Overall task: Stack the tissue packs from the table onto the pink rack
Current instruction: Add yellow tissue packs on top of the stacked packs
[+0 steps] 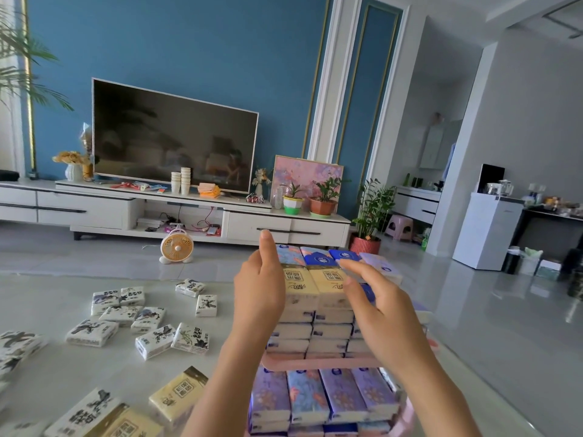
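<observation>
I have both palms spread and empty, left hand (259,290) and right hand (377,305) flanking the stack (310,298) on the pink rack (318,362) (possibly touching it), while loose tissue packs (132,320) lie on the table (47,373) leftward, nearer my left.

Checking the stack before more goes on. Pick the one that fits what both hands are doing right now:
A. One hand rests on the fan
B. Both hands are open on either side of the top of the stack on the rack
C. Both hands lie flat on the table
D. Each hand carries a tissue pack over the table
B: the left hand and right hand are open, flanking the yellow packs atop the stack on the pink rack.
</observation>
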The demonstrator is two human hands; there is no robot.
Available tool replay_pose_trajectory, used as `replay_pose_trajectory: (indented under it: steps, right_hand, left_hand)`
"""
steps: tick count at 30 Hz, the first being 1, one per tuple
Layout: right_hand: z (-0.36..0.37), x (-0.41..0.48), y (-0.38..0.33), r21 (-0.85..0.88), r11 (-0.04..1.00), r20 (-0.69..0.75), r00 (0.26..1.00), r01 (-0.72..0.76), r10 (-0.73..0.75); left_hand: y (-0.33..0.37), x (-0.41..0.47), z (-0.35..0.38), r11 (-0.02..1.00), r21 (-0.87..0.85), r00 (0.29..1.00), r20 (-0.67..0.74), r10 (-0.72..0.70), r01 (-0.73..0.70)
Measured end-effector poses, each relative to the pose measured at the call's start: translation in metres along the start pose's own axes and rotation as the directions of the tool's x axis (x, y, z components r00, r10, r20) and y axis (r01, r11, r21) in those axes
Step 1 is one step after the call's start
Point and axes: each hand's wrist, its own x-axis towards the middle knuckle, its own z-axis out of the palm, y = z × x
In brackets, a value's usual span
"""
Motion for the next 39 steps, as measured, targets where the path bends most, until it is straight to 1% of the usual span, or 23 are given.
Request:
replay_pose_trajectory:
  steps: [3, 7, 9, 10, 12, 13, 15, 16, 17, 18, 19, 21, 22, 23, 25, 26, 29, 31, 32, 33, 35, 37, 39]
  right_hand:
    - [0.0, 0.0, -0.006, 0.001, 1.0, -0.022, 1.0, 0.02, -0.02]
    - [-0.001, -0.001, -0.019, 0.015, 0.996, -0.059, 0.994, 0.093, -0.092]
    - [-0.001, -0.003, -0.028, 0.066, 0.99, -0.067, 0.991, 0.124, -0.119]
    - [-0.001, -0.005, -0.034, 0.119, 0.985, -0.056, 0.991, 0.125, -0.118]
    - [-0.001, -0.01, -0.046, 0.276, 0.956, 0.004, 0.995, 0.097, -0.102]
    - [0.0, -0.013, -0.053, 0.355, 0.932, 0.064, 0.994, 0.065, -0.094]
    - [0.002, -0.019, -0.066, 0.444, 0.895, 0.251, 0.965, -0.041, -0.08]
    - [0.005, -0.022, -0.071, 0.443, 0.89, 0.367, 0.927, -0.104, -0.075]
    - [0.009, -0.025, -0.073, 0.411, 0.897, 0.485, 0.872, -0.162, -0.065]
    - [0.015, -0.027, -0.074, 0.36, 0.909, 0.592, 0.804, -0.208, -0.051]
    - [0.023, -0.031, -0.076, 0.308, 0.919, 0.68, 0.733, -0.246, -0.032]
    - [0.049, -0.044, -0.076, 0.216, 0.934, 0.787, 0.617, -0.283, 0.005]
    - [0.065, -0.053, -0.074, 0.17, 0.948, 0.812, 0.584, -0.268, 0.019]
    - [0.082, -0.064, -0.071, 0.116, 0.967, 0.82, 0.571, -0.226, 0.035]
    - [0.115, -0.087, -0.062, -0.007, 0.995, 0.798, 0.599, -0.105, 0.068]
    - [0.128, -0.098, -0.058, -0.041, 0.996, 0.779, 0.622, -0.075, 0.078]
    - [0.154, -0.119, -0.059, -0.067, 0.998, 0.734, 0.676, -0.013, 0.059]
    - [0.169, -0.127, -0.061, -0.065, 0.996, 0.735, 0.678, 0.056, 0.01]
    - [0.176, -0.131, -0.062, -0.073, 0.995, 0.735, 0.678, 0.062, 0.011]
    - [0.182, -0.135, -0.063, -0.091, 0.994, 0.733, 0.68, 0.055, 0.03]
    - [0.192, -0.144, -0.064, -0.139, 0.988, 0.72, 0.692, 0.061, 0.058]
    - [0.201, -0.156, -0.064, -0.194, 0.973, 0.7, 0.712, 0.124, 0.049]
    - [0.207, -0.169, -0.067, -0.232, 0.95, 0.684, 0.729, 0.21, 0.006]
  left_hand:
    - [-0.001, -0.002, 0.0, 1.0, -0.018, 0.999, -0.031, 0.007, -0.008]
    - [0.002, -0.006, -0.007, 0.995, -0.095, 0.997, -0.076, 0.013, -0.02]
    - [0.004, -0.008, -0.015, 0.995, -0.098, 0.995, -0.092, 0.028, -0.037]
    - [0.005, -0.007, -0.021, 0.995, -0.086, 0.995, -0.091, 0.037, -0.045]
    - [0.003, -0.003, -0.035, 0.999, -0.013, 0.998, -0.056, 0.038, -0.039]
    - [0.001, 0.002, -0.045, 0.998, 0.063, 0.999, -0.015, 0.03, -0.029]
    - [-0.004, 0.008, -0.067, 0.964, 0.264, 0.991, 0.128, -0.028, -0.007]
    - [-0.006, 0.011, -0.078, 0.931, 0.366, 0.975, 0.208, -0.079, -0.002]
    - [-0.007, 0.012, -0.088, 0.881, 0.473, 0.952, 0.271, -0.145, -0.001]
    - [-0.009, 0.013, -0.098, 0.81, 0.587, 0.924, 0.314, -0.22, -0.007]
    - [-0.01, 0.012, -0.107, 0.715, 0.699, 0.895, 0.329, -0.301, -0.016]
    - [-0.016, 0.009, -0.128, 0.511, 0.859, 0.845, 0.303, -0.44, -0.041]
    - [-0.02, 0.007, -0.138, 0.427, 0.903, 0.828, 0.28, -0.486, -0.055]
    - [-0.026, 0.006, -0.148, 0.369, 0.927, 0.819, 0.266, -0.509, -0.071]
    - [-0.036, 0.003, -0.167, 0.282, 0.954, 0.81, 0.244, -0.534, -0.102]
    - [-0.04, 0.001, -0.176, 0.25, 0.963, 0.804, 0.229, -0.549, -0.103]
    - [-0.054, -0.003, -0.202, 0.199, 0.978, 0.779, 0.175, -0.602, -0.066]
    - [-0.065, -0.004, -0.218, 0.173, 0.98, 0.777, 0.187, -0.6, -0.102]
    - [-0.07, -0.005, -0.224, 0.149, 0.98, 0.777, 0.194, -0.599, -0.129]
    - [-0.074, -0.007, -0.228, 0.15, 0.978, 0.784, 0.205, -0.586, -0.144]
    - [-0.081, -0.011, -0.232, 0.155, 0.977, 0.759, 0.213, -0.615, -0.148]
    - [-0.085, -0.018, -0.231, 0.172, 0.974, 0.734, 0.227, -0.64, -0.15]
    - [-0.091, -0.023, -0.226, 0.191, 0.968, 0.713, 0.251, -0.655, -0.166]
